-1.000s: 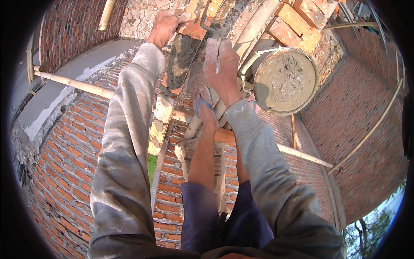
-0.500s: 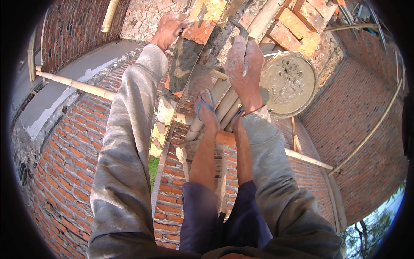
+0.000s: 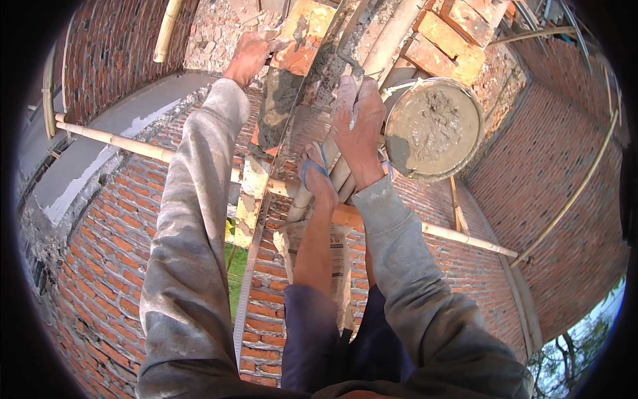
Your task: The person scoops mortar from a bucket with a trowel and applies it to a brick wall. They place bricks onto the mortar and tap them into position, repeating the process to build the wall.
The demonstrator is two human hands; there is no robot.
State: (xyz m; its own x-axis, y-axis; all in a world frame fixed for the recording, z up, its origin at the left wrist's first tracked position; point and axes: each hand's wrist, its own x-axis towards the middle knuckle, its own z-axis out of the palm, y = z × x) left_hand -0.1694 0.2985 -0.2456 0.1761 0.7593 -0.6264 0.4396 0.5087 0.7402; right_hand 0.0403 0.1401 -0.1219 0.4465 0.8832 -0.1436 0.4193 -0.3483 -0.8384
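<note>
My left hand [image 3: 247, 56] grips the near end of a yellow-orange brick [image 3: 300, 46] in the upper middle. Grey wet mortar [image 3: 279, 100] lies on the brick course beside and below it, along a long straight edge. My right hand [image 3: 355, 123] is closed round a trowel [image 3: 352, 63], whose bent metal neck sticks up past my fingers; its blade is hard to make out. Just right of that hand a round bucket [image 3: 432, 136] holds wet grey mortar.
Loose bricks [image 3: 452, 46] lie at top right beside bamboo poles [image 3: 389, 46]. My sandalled foot [image 3: 316, 173] stands on poles below. Brick walls [image 3: 531, 166] surround me, with bamboo rails [image 3: 126, 139] crossing at left and right and green ground [image 3: 236, 279] showing far below.
Since a second ago my right hand, with the trowel, swung right and then came down and slightly back left. My left hand stays on the brick, shifted slightly lower in view.
</note>
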